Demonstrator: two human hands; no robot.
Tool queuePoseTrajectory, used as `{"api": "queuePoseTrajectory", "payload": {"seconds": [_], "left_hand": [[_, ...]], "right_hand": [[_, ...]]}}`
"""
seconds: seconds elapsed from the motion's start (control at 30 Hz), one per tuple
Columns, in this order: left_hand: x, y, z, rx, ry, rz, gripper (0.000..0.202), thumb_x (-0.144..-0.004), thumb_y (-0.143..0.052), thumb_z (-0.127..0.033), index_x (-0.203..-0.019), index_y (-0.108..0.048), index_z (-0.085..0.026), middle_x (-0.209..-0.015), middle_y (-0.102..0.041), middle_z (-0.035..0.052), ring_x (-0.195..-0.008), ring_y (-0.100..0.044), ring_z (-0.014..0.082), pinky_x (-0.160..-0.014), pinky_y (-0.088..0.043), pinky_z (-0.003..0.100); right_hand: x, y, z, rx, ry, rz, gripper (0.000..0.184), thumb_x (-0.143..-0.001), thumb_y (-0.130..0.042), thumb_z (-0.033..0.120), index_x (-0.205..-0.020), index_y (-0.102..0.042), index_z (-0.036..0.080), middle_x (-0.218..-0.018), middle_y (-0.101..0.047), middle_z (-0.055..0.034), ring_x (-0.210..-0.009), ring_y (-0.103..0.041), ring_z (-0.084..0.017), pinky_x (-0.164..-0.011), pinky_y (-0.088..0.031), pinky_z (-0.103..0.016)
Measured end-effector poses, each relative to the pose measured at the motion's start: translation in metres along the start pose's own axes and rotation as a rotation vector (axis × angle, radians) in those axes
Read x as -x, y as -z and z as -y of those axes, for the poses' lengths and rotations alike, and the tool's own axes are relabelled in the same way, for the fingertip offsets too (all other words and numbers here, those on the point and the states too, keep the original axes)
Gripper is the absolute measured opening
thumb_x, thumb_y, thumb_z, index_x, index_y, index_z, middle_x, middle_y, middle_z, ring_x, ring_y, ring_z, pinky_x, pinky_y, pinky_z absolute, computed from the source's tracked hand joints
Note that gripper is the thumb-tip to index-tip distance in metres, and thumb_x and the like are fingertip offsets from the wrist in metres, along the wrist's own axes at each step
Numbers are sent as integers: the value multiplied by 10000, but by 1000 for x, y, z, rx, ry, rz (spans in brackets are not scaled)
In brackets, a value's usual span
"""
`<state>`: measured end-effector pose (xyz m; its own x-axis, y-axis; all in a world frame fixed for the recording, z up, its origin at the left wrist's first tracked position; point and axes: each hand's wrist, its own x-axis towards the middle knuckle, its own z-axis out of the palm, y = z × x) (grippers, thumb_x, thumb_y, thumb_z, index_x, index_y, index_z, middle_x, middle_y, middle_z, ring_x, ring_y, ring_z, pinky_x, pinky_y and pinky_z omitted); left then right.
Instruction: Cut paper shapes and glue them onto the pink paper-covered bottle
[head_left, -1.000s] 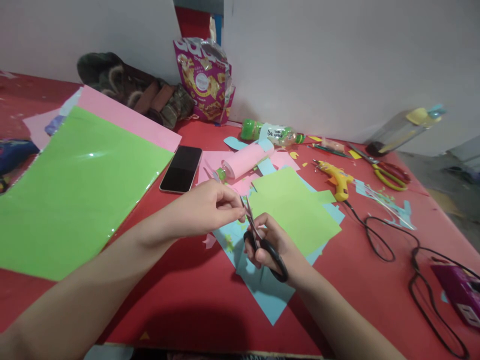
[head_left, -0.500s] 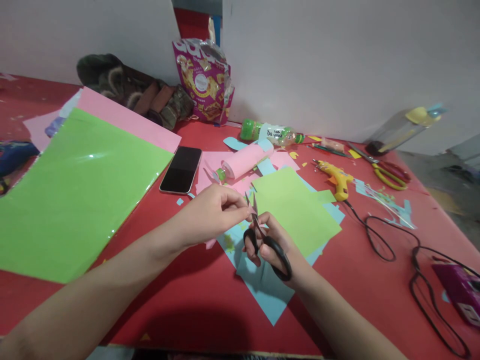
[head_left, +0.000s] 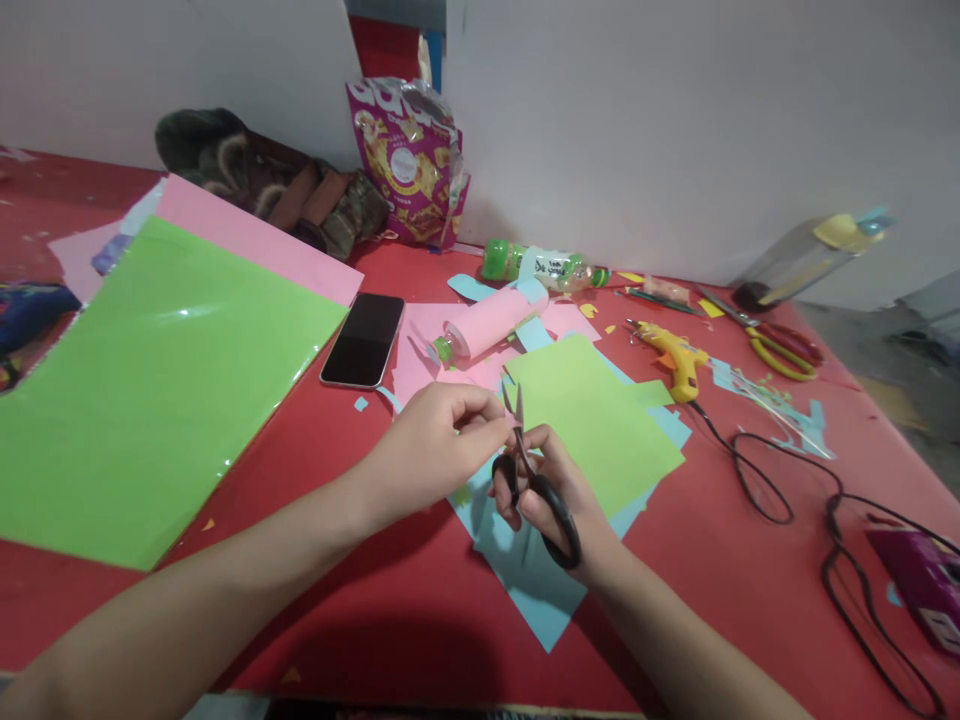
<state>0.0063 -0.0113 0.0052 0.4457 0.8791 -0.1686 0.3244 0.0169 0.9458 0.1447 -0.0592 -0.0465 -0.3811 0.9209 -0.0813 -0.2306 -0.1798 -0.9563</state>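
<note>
In my right hand [head_left: 551, 490] is a pair of black-handled scissors [head_left: 556, 520], its blades pointing away from me and slightly parted. My left hand [head_left: 442, 440] pinches a small piece of pink paper [head_left: 513, 421] right at the blades; most of it is hidden by the fingers. Below both hands lie light blue paper [head_left: 544, 600] and a sheet of green paper [head_left: 592, 420]. Just beyond them, a bottle wrapped in pink paper [head_left: 491, 322] rests on its side over pink scraps.
Left of the hands are a phone [head_left: 364, 340] and a large green sheet in clear film [head_left: 172, 380]. A yellow glue gun [head_left: 679, 362] with a black cord lies right, near larger scissors [head_left: 780, 350]. A green bottle [head_left: 536, 265] and a snack bag [head_left: 409, 165] are behind.
My left hand has shifted slightly right and towards me, with the pink piece. The scissors have turned a little, and their blades sit closer together.
</note>
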Motion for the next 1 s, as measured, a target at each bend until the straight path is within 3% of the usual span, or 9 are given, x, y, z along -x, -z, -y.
{"api": "queuePoseTrajectory", "payload": {"seconds": [0.13,0.33,0.57,1.0], "left_hand": [[0,-2,0,32,4,12,203,-742,-430,-173,-542,-451,-144,-462,-487,-54,-452,-499,64,-442,-356,161],[2,-4,-4,74,40,42,214,-754,-405,-180,-545,-442,-148,-417,-496,-65,-328,-424,39,-354,-280,159],[3,-6,0,61,16,40,221,-760,-406,-207,-555,-463,-145,-439,-524,-50,-431,-519,68,-451,-362,165],[4,-10,1,102,20,14,255,-776,-405,-226,-543,-468,-144,-451,-530,-41,-438,-529,78,-463,-378,167]], "right_hand": [[1,0,2,9,7,11,421,-667,-574,503,-828,-289,237,-626,-409,53,-492,-369,-84,-477,-289,-232],[1,0,3,6,32,27,406,-682,-564,494,-833,-292,234,-630,-413,45,-502,-370,-89,-473,-288,-229],[0,0,4,4,52,54,409,-683,-549,514,-822,-289,231,-613,-403,44,-506,-356,-94,-466,-280,-229],[0,2,-1,-26,93,63,379,-701,-547,486,-834,-306,227,-619,-398,51,-503,-356,-86,-479,-288,-230]]}}
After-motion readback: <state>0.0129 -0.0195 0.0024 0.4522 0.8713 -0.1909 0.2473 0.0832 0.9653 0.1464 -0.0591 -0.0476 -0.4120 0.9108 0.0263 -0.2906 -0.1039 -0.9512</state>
